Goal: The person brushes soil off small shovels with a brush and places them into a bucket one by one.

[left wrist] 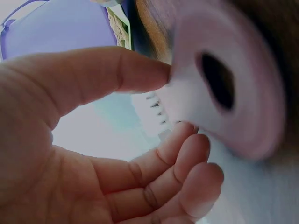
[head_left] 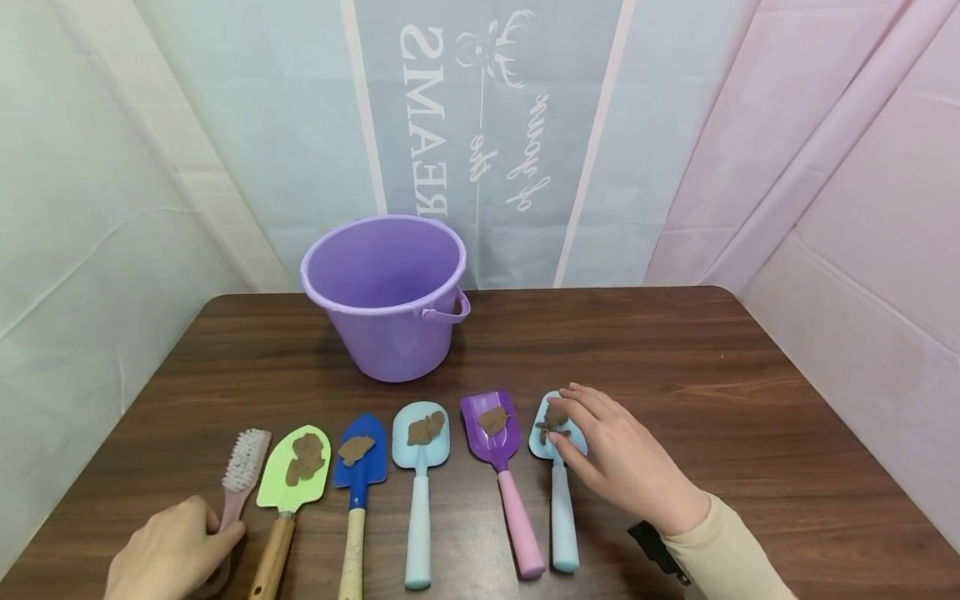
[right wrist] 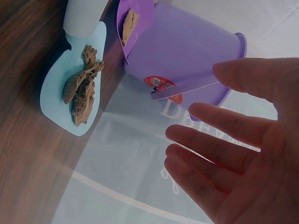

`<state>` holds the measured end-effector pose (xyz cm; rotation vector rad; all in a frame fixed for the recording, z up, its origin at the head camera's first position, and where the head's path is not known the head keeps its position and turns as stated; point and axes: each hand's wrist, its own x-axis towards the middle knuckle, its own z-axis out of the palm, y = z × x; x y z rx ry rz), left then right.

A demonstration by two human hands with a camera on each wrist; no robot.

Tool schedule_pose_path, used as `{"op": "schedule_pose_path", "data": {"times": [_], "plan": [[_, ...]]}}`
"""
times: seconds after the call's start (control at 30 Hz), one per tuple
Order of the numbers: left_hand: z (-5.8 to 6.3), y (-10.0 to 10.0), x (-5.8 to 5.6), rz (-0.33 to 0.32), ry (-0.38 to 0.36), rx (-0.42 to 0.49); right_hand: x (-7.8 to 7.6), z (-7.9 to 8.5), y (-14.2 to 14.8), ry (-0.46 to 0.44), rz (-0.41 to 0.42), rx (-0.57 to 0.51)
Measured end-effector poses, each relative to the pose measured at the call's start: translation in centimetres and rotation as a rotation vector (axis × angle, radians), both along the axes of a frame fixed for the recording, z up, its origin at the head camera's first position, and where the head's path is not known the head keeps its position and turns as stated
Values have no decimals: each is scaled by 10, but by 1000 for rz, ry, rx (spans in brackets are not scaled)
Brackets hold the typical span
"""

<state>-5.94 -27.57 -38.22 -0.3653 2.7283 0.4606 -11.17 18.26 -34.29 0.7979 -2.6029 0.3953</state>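
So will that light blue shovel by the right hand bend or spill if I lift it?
The shovel probably won't bend much: its thick handle looks straight and solid. It might spill if tilted, since the brown lumps seem to rest on its open blade.

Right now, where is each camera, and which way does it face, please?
Head: on the head, facing forward and down at the table; left hand, right hand show.
Left wrist: worn there, facing the brush; left hand shows.
Right wrist: worn there, facing past a light-blue shovel toward the bucket; right hand shows.
Head and right wrist share that bucket.
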Motion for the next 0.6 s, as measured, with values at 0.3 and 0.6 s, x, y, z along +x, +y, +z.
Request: {"op": "schedule_pose_path", "data": {"times": [0.3,0.6], "plan": [[2,1,-1,-10,-50,-13,-1,0,-1,5,4,1],[1,2,-2,-26,-31,-23,0,-1,0,14,7,6]]}}
